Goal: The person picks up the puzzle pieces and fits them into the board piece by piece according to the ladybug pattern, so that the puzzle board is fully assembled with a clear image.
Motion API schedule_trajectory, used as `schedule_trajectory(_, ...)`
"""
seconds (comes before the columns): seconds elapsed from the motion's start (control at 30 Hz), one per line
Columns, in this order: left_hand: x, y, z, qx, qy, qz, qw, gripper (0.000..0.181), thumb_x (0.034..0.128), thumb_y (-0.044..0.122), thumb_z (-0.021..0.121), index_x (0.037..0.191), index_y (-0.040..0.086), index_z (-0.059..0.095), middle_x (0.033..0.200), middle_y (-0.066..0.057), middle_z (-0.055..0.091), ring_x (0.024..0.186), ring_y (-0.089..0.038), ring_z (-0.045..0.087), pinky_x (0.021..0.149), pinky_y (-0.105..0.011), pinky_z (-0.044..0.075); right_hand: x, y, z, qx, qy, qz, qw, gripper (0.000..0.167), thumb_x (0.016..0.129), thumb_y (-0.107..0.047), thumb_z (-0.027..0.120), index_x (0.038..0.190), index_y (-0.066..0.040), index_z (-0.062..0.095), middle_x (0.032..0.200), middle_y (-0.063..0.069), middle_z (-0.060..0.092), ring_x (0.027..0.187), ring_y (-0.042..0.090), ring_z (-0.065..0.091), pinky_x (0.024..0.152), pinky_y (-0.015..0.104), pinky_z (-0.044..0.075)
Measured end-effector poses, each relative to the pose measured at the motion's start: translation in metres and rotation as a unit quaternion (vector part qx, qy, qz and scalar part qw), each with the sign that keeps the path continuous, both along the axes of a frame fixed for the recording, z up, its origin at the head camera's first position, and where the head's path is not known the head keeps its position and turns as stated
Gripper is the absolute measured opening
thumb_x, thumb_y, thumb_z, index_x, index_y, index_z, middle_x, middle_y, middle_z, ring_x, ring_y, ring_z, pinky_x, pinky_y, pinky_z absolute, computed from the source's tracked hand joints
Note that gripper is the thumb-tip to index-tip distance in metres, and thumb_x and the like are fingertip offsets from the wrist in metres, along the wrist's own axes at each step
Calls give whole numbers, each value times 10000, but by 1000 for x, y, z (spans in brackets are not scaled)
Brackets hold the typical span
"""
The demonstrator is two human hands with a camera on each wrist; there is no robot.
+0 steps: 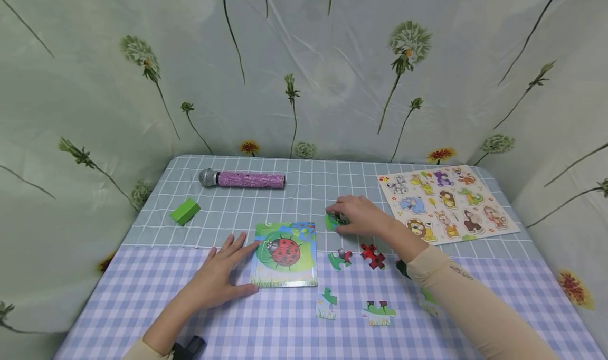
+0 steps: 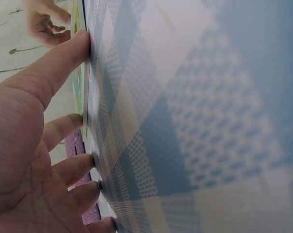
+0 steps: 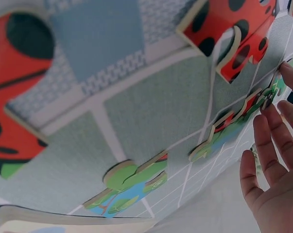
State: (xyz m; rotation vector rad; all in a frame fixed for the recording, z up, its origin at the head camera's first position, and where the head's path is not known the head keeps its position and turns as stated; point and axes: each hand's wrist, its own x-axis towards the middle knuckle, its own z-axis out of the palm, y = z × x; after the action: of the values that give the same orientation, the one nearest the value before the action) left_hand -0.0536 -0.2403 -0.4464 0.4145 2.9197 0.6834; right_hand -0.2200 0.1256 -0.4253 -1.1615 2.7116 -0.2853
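1. One right hand (image 1: 358,215): thumb and fingertips pinch one green-edged puzzle piece (image 1: 330,223), which lies at the fingertips, on the table.
2. One left hand (image 1: 216,273): fingers spread and gripping nothing, thumb and forefinger touching the left edge of one ladybird board (image 1: 285,282), which lies just right of that hand.
3. Five loose pieces show nearer the person than the pinched one: two close by, a green-and-red piece (image 1: 336,261) and a red piece (image 1: 372,257); three farther down. The forearm hides some table, so the total cannot be told.
4. One animal board (image 1: 456,209), right of the pinching hand, bearing eleven animal figures.
5. Beyond the left hand: one microphone (image 1: 249,179) and, more to the left, one green block (image 1: 185,211).
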Motion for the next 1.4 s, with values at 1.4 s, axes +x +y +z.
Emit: schedule_trajectory(1.4, 0, 1, 3, -59, -75, 45, 9999, 947, 824, 523, 905, 1629, 247, 491, 1741, -199, 345, 1610, -531, 270, 1201, -838, 240, -16, 1, 7, -424, -1188, 320, 9915, 560, 885, 75, 706, 1400, -143, 728, 1157, 88, 677, 949, 169, 591, 832, 313, 528)
